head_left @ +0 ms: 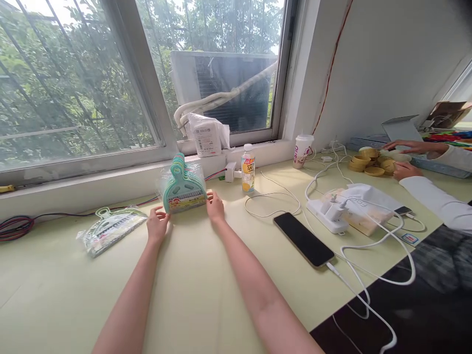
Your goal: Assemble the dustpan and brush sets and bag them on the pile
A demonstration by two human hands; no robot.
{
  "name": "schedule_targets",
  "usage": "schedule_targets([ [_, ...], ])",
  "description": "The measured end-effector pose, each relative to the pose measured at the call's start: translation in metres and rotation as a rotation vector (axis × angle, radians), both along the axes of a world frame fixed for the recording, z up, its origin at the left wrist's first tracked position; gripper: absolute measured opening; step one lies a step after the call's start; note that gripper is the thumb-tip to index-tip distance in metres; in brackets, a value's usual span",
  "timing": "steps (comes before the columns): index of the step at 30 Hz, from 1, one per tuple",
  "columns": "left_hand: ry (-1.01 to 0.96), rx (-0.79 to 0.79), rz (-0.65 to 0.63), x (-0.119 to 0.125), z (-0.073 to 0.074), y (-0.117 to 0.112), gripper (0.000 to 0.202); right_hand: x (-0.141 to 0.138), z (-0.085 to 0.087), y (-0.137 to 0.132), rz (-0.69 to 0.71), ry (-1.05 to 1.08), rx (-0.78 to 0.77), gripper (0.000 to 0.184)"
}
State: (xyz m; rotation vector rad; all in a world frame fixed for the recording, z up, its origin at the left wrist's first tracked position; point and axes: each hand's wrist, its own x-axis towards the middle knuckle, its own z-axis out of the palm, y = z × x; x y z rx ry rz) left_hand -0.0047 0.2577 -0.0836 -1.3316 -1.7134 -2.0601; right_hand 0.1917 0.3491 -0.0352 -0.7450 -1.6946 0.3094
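The left hand (pixel 158 223) and right hand (pixel 215 207) hold the upright dustpans (pixel 186 189) by opposite lower corners, I'd guess to steady the stack on the bench (pixel 188 285).

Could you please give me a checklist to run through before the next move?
1. Left hand and right hand at opposite ends of the green stack: ok.
2. Stack standing, handles up: ok.
3. Separate pack apart from the left hand: ok.
4. Bottle upright, apart from the right hand: ok.
5. White phone cable kept on the table: not ok, it trails off.
6. Firm hold: cannot tell.
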Motion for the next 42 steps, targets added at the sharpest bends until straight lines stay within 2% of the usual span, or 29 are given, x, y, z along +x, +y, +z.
schedule_targets([
  [4, 0.003, 0.003, 0.035, -0.003, -0.002, 0.003, 0.040, 0.003, 0.000, -0.004, -0.014, -0.016, -0.002, 0.020],
  [7, 0.028, -0.017, 0.113, -0.004, -0.002, 0.004, 0.035, 0.004, 0.000, -0.006, -0.116, -0.016, -0.002, 0.014],
  [9, 0.028, -0.036, 0.084, -0.004, -0.003, 0.003, 0.032, 0.005, -0.001, -0.006, -0.169, -0.021, -0.006, 0.009],
  [12, 0.001, -0.033, 0.027, -0.004, -0.005, 0.004, 0.030, 0.006, -0.003, -0.006, -0.122, -0.026, -0.012, 0.008],
  [15, -0.041, -0.029, 0.021, -0.005, -0.007, 0.004, 0.029, 0.006, -0.004, -0.005, -0.077, 0.003, -0.037, 0.009],
  [23, -0.092, -0.031, -0.014, -0.005, -0.004, 0.006, 0.026, 0.005, -0.004, -0.001, -0.084, 0.011, -0.049, 0.008],
  [28, -0.090, 0.008, -0.070, 0.000, -0.002, 0.000, 0.041, 0.004, -0.005, 0.002, -0.075, 0.023, -0.027, 0.005],
  [32, -0.154, 0.063, -0.097, 0.006, -0.001, -0.012, 0.057, 0.007, -0.004, -0.003, 0.055, 0.132, -0.062, 0.007],
  [35, -0.172, 0.083, -0.109, 0.010, -0.002, -0.023, 0.060, 0.011, -0.007, -0.016, 0.122, 0.241, -0.140, 0.017],
  [37, -0.118, 0.087, 0.025, 0.010, -0.005, -0.031, 0.055, 0.018, -0.012, -0.032, 0.102, 0.320, -0.164, 0.022],
  [39, -0.049, 0.088, 0.293, 0.005, -0.010, -0.040, 0.048, 0.029, -0.015, -0.056, 0.080, 0.361, -0.172, 0.022],
  [41, 0.030, 0.001, 0.526, -0.006, -0.019, -0.051, 0.046, 0.050, -0.012, -0.096, 0.170, 0.325, -0.112, 0.017],
  [42, 0.086, -0.056, 0.581, -0.014, -0.024, -0.057, 0.048, 0.064, -0.007, -0.121, 0.260, 0.284, -0.048, 0.015],
])
